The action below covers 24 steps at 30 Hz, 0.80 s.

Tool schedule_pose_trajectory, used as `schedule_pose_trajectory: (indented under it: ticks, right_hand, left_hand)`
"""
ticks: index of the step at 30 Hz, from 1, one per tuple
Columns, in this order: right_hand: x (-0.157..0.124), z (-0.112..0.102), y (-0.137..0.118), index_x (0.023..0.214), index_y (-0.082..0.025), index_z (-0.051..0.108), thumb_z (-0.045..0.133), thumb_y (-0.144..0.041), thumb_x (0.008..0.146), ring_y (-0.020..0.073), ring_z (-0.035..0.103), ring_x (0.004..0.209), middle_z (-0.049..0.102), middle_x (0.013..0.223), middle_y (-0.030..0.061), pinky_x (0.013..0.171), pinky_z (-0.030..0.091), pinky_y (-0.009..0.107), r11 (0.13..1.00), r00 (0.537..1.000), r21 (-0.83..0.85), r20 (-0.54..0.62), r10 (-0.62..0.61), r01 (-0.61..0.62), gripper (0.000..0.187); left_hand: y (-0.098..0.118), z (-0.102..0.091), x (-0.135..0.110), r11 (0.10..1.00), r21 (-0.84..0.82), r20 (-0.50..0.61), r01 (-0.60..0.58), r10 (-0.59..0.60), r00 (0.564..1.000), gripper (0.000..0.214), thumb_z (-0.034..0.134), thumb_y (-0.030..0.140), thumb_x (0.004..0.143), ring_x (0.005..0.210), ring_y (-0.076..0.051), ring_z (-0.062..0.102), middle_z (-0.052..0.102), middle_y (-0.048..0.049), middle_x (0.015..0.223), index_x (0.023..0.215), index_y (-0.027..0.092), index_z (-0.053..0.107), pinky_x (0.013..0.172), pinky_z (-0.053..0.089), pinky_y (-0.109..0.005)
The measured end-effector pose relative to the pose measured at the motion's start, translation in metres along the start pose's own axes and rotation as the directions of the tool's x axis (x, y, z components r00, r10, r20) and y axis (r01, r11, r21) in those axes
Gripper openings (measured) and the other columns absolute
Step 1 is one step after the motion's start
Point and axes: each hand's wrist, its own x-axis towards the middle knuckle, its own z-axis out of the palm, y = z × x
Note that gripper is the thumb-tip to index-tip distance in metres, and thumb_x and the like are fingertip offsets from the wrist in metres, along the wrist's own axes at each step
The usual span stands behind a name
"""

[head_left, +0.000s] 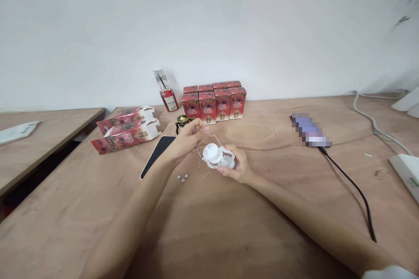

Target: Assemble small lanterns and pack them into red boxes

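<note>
My right hand (240,168) is closed around a white and clear plastic lantern-like piece (225,161), thumb in front and fingers behind. A round white cap (211,152) sits tilted at its left end. From the piece runs a thin pale wire (204,176), bent in angular loops above the table. My left hand (191,137) is raised just left of it, thumb and forefinger pinched at the upper part of the wire. Below the left hand lie three small silver button cells (183,178). A small black and gold pot-shaped ornament (183,120) stands behind that hand.
Several red printed boxes (207,107) stand in rows near the wall. Opened red cartons (126,135) lie at left, beside a dark flat tablet-like board (159,152). A bottle with a red label (168,98) stands behind. At right are a phone (309,130) and its black cable (356,187).
</note>
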Motion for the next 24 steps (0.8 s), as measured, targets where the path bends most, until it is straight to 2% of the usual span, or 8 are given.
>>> schedule_pose_trajectory:
  ticks: [5, 9, 13, 18, 24]
  right_hand:
    - [0.001, 0.000, -0.002, 0.106, -0.020, 0.052, 0.066, -0.046, 0.074, 0.0183, 0.062, 0.078, 0.064, 0.090, 0.0045, 0.070, 0.049, 0.030, 0.997, 0.997, -0.009, 0.002, 0.074, -0.073, 0.044]
    - [0.001, 0.000, -0.002, 0.105, -0.020, 0.050, 0.065, -0.047, 0.075, 0.0162, 0.060, 0.073, 0.063, 0.085, 0.0023, 0.066, 0.047, 0.028, 0.997, 0.997, 0.016, -0.008, 0.082, -0.082, 0.043]
    - [-0.001, -0.001, 0.000, 0.107, -0.020, 0.050, 0.064, -0.047, 0.076, 0.0165, 0.059, 0.074, 0.062, 0.086, 0.0023, 0.068, 0.046, 0.029, 0.995, 0.996, 0.033, -0.008, 0.091, -0.091, 0.044]
    - [-0.002, -0.003, -0.001, 0.108, -0.020, 0.049, 0.062, -0.045, 0.078, 0.0164, 0.059, 0.073, 0.061, 0.086, 0.0022, 0.067, 0.046, 0.028, 0.994, 0.995, 0.047, 0.018, 0.101, -0.102, 0.042]
    - [-0.001, -0.002, -0.001, 0.109, -0.020, 0.049, 0.062, -0.044, 0.078, 0.0165, 0.058, 0.074, 0.061, 0.088, 0.0023, 0.067, 0.045, 0.028, 0.992, 0.994, 0.058, 0.033, 0.109, -0.111, 0.041]
  left_hand:
    - [-0.004, 0.004, 0.002, 0.997, -0.069, -0.039, 0.032, -0.035, 0.999, 0.020, 0.046, 0.020, 0.087, 0.036, -0.003, 0.018, 0.028, 0.0112, 0.044, 0.070, 0.020, 0.036, 0.033, 0.014, -0.011]
    - [-0.007, 0.008, 0.003, 0.993, -0.106, -0.047, 0.061, -0.066, 0.997, 0.020, 0.044, 0.019, 0.088, 0.036, -0.003, 0.019, 0.029, 0.0109, 0.044, 0.070, 0.020, 0.036, 0.032, 0.014, -0.010]
    - [-0.012, 0.010, 0.006, 0.986, -0.128, -0.056, 0.105, -0.113, 0.992, 0.019, 0.045, 0.019, 0.088, 0.035, -0.003, 0.018, 0.027, 0.0111, 0.044, 0.071, 0.020, 0.037, 0.032, 0.012, -0.010]
    - [-0.017, 0.010, 0.009, 0.980, -0.169, -0.057, 0.105, -0.116, 0.992, 0.020, 0.045, 0.020, 0.088, 0.034, -0.003, 0.016, 0.025, 0.0111, 0.044, 0.070, 0.020, 0.038, 0.031, 0.011, -0.010]
    - [-0.018, 0.008, 0.011, 0.973, -0.196, -0.056, 0.118, -0.132, 0.990, 0.021, 0.053, 0.023, 0.084, 0.034, -0.003, 0.017, 0.025, 0.0115, 0.044, 0.070, 0.020, 0.037, 0.032, 0.010, -0.010]
